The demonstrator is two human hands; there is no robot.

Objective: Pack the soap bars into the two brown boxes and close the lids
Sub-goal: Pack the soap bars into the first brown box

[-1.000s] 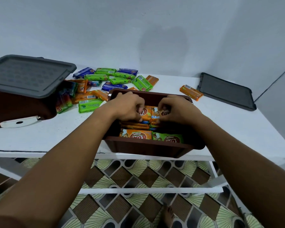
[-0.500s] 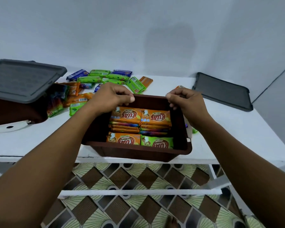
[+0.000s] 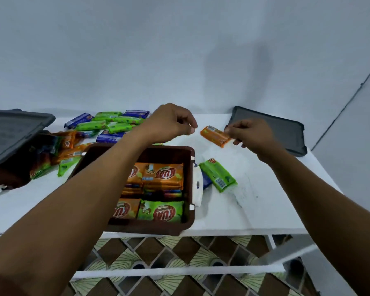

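- Both hands have left the open brown plastic box (image 3: 137, 226) on the white counter (image 3: 254, 210).
- The right hand (image 3: 252, 135) pinches an orange-wrapped soap bar (image 3: 216, 136) beyond the box; the left hand (image 3: 169, 122) hovers curled, empty.
- Packing continues.

I see a plain pale wall (image 3: 179, 50) beyond my left hand (image 3: 169, 122), the white counter (image 3: 254, 210) under my right hand (image 3: 251, 135), and patterned brown-and-green floor tiles (image 3: 169, 253) below both.
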